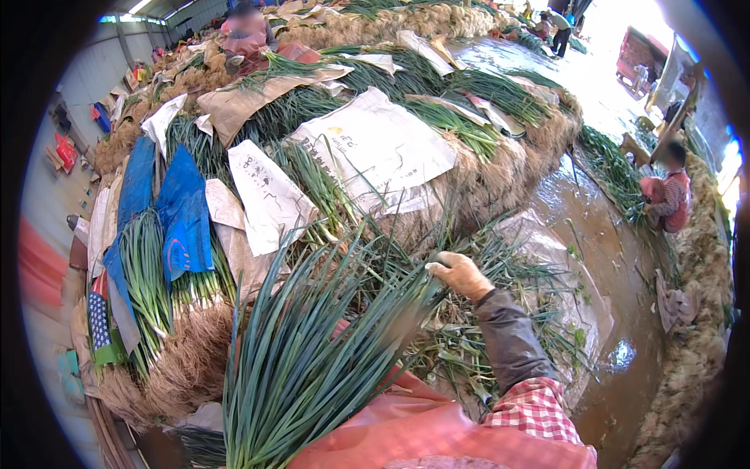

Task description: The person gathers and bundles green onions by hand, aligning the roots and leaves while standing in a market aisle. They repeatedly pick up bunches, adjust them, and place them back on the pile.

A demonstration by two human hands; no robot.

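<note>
My right hand (463, 275), in a tan work glove, reaches forward at the centre, at the leaf tips of a large bunch of green onions (316, 316). Its fingers are curled, but whether they hold any leaves does not show. The bunch fans up from the lower left across the red apron (410, 431) on my lap; its lower end is cut off by the picture's bottom edge. My left hand is out of view. Loose leaves and trimmings (463, 352) lie below and beside my right forearm.
Root-on onion bundles (193, 352) stand at the left under blue sheeting (184, 217). Ahead is a long pile partly covered by white sacks (375, 146). A wet floor (621, 316) runs along the right. One person (671, 190) works at the right, another (249, 41) at the back left.
</note>
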